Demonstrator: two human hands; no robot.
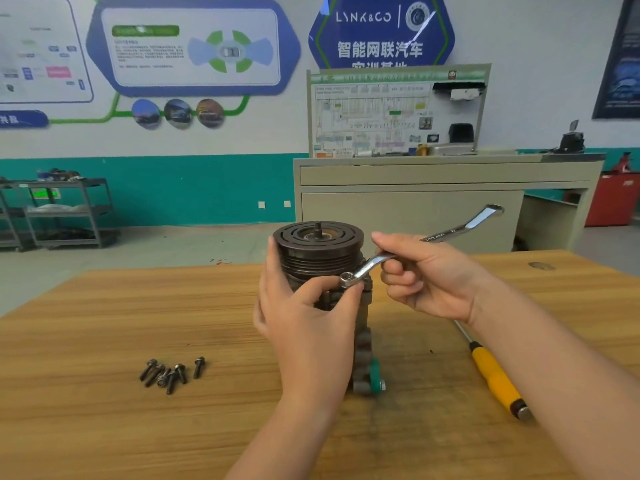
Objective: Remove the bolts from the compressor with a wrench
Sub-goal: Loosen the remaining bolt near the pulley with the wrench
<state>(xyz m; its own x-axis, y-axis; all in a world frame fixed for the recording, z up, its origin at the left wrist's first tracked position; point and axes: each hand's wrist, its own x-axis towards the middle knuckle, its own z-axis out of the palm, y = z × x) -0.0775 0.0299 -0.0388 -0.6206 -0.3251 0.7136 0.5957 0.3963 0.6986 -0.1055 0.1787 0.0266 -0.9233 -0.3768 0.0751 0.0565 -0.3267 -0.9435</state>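
Two hands are seen from the head view: the left hand [304,317] is wrapped round the compressor [322,271], upright mid-worktop [104,323], while the wrench [415,244] is pinched in the right hand [426,275], its ring end at a bolt under the pulley. The metal compressor is judged heavy and rigid, best steadied by its body; loose bolts [171,374] lie left. "LYNK&CO" is read on the wall sign [381,29], "12" on the wrench.

Automotive training workshop, probably; wiring-diagram trainer board [398,112]; car posters [194,46]; parts trolley [65,209]; wooden workbench [138,323].
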